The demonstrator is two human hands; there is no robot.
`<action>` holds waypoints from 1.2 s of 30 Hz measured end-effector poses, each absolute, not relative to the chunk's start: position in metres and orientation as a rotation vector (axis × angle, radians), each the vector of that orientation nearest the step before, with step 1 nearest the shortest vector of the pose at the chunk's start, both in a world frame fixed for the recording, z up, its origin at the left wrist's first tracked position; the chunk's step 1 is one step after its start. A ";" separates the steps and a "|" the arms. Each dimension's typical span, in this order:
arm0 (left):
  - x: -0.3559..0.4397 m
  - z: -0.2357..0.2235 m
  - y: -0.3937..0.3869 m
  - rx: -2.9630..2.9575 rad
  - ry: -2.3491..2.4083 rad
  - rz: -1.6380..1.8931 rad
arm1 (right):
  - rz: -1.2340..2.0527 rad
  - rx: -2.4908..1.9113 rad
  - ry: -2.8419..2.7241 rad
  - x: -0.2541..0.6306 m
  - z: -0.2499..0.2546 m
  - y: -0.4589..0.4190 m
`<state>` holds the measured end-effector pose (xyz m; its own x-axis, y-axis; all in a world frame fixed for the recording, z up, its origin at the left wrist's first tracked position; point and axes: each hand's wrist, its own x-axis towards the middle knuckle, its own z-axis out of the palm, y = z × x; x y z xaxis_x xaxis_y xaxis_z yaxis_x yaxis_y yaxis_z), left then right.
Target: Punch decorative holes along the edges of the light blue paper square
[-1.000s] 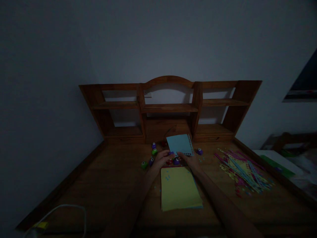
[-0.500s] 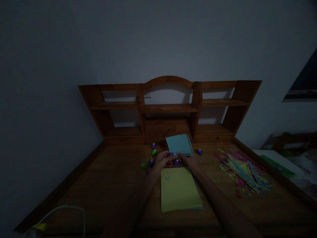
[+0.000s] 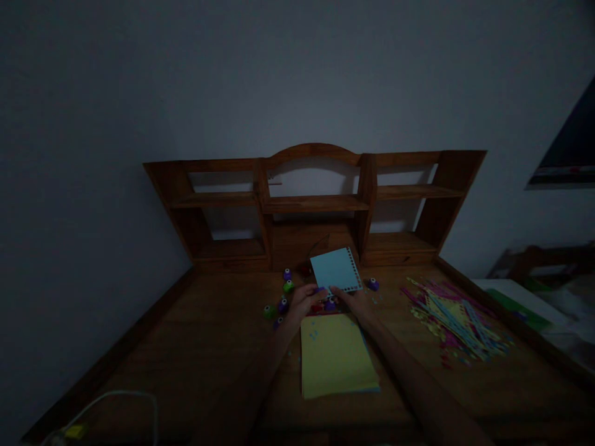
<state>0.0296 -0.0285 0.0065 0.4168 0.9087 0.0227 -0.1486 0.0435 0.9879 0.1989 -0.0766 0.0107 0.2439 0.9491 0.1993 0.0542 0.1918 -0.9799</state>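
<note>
A light-blue sheet of paper [image 3: 333,269] is held up over the desk, with punched holes along its right and lower edges. My right hand [image 3: 356,300] pinches its lower edge. My left hand [image 3: 301,301] is closed on a small purple craft punch [image 3: 320,290] at the sheet's lower left edge. Just below the fingers stands another purple craft punch [image 3: 330,305], next to something red [image 3: 317,307]. Nearer to me lies a stack of yellow paper [image 3: 338,359], sprinkled with small blue cut-outs. The dim light blurs the fingertips.
Several green punches [image 3: 269,311] and purple punches [image 3: 287,274] stand left of my hands. One purple punch [image 3: 373,284] is at the right, before a heap of coloured paper strips [image 3: 453,319]. A wooden shelf unit [image 3: 316,203] lines the back; a white cable [image 3: 125,393] lies front left.
The view has shifted slightly. The blue sheet tilts a little more, its top right corner higher. Both hands keep nearly the same place and grip.
</note>
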 end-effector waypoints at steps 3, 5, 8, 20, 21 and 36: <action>0.028 0.007 -0.026 1.280 0.775 0.930 | 0.856 -1.185 -1.108 0.200 0.006 -0.073; 0.028 0.007 -0.024 1.271 0.780 0.931 | 0.843 -1.176 -1.096 0.200 0.005 -0.072; 0.026 0.006 -0.024 1.250 0.779 0.960 | 0.833 -1.175 -1.100 0.200 0.008 -0.073; 0.022 0.006 -0.022 1.236 0.779 1.013 | 0.862 -1.175 -1.098 0.202 0.006 -0.073; 0.022 0.005 -0.022 1.241 0.776 1.007 | 0.861 -1.176 -1.097 0.202 0.006 -0.073; 0.027 0.003 -0.025 1.285 0.776 0.937 | 0.831 -1.201 -1.151 0.199 0.009 -0.075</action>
<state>0.0266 -0.0245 0.0034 0.4341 0.9004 0.0304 -0.1377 0.0330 0.9899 0.1990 -0.0748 0.0093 0.2514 0.9419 0.2227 0.0850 0.2078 -0.9745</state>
